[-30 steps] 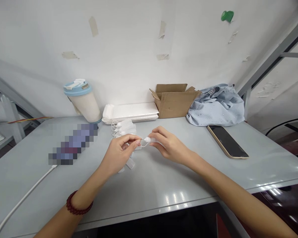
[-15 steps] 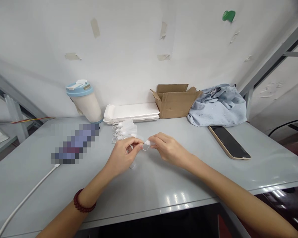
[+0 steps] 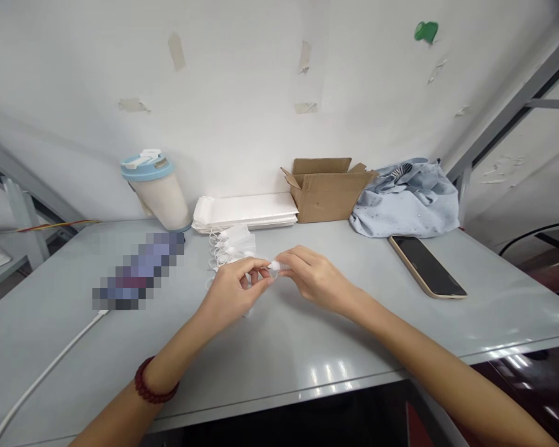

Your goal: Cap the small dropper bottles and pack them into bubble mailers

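Fingers of our right hand [image 3: 317,280] clamp the small white-capped bottle [image 3: 274,266] by its body, while those of our left hand [image 3: 230,288] meet its tip, though it is too small to tell whether they pinch it or merely rest there. We would do well to grip lightly, since the body may give under a squeeze, and to hold tip and body in line. Beyond our left fingers lies a pile of similar bottles [image 3: 235,241], and farther past both hands stand a lidded cup [image 3: 162,197] and a flap-open cardboard box [image 3: 330,197], neither showing its contents.
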Motion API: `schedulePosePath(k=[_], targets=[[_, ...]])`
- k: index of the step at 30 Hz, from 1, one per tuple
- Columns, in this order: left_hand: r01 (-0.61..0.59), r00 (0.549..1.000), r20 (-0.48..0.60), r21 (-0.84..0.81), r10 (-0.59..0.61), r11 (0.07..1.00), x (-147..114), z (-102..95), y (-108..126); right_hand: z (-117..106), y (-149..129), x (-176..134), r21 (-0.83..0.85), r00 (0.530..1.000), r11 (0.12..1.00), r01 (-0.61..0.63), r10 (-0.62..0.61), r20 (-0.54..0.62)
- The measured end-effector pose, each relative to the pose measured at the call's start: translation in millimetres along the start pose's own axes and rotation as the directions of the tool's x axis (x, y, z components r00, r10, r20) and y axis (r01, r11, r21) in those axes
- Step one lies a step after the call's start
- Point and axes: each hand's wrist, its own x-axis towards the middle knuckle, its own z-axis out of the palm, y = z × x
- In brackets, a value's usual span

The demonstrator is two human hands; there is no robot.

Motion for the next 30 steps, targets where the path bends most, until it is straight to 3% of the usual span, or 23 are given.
schedulePosePath(k=[6,18,23,30], targets=[[0.019,1.0,-0.021,-0.009,-0.019,1.0,0,-9.5,4,-2,2,1,0.008,1.0,1.0,-0.009,0.009,-0.019],[0.015,0.998,0.057,0.022,-0.016,1.0,1,-10.0,2,7,-2,-3,0.022,1.0,1.0,0.017,-0.017,-0.005],[0.013,0.984,0.175,0.045,-0.021,0.999,5,-37.1,3,6,-2,-1,0.035,0.999,0.999,-0.009,0.007,0.052],[0.132,0.95,0.267,0.134,-0.164,0.982,7,-86.4,-19,3,13,-4,-0.007,0.996,0.998,-0.067,0.067,0.051]])
